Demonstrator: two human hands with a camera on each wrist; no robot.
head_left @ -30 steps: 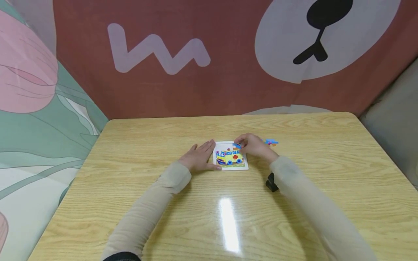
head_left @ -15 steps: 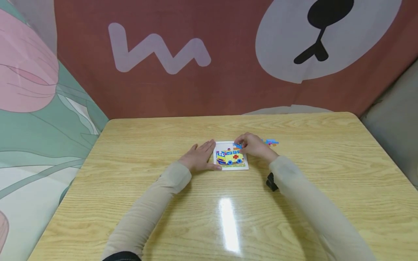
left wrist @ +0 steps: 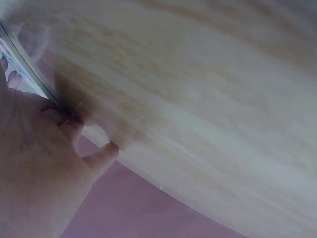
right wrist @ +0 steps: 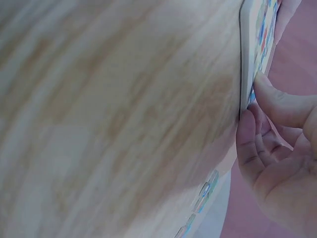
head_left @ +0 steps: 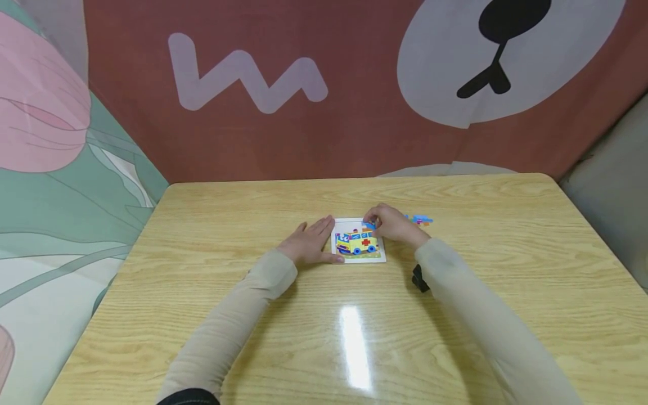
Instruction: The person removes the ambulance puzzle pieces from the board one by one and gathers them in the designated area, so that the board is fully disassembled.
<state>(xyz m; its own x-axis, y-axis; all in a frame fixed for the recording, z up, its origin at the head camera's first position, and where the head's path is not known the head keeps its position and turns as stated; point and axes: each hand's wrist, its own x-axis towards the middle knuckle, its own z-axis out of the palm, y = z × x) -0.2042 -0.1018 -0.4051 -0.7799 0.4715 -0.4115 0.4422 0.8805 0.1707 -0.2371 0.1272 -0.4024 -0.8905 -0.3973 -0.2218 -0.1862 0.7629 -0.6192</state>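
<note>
The puzzle (head_left: 356, 243) lies between a left hand (head_left: 308, 244) spread on its edge and a right hand (head_left: 396, 226) pinching a blue piece (head_left: 369, 226) at its far corner — seemingly being fitted, next wanting a nudge and press — loose pieces (head_left: 421, 219) right of the pinch.

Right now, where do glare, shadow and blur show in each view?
Head view: white glare streak on the pale wooden table, shadows under beige sleeves; left wrist view: shadow beside the left hand, hazy wood grain; right wrist view: blurred grain, the white-framed multicoloured puzzle soft.

Head view looks down — wrist views close.
</note>
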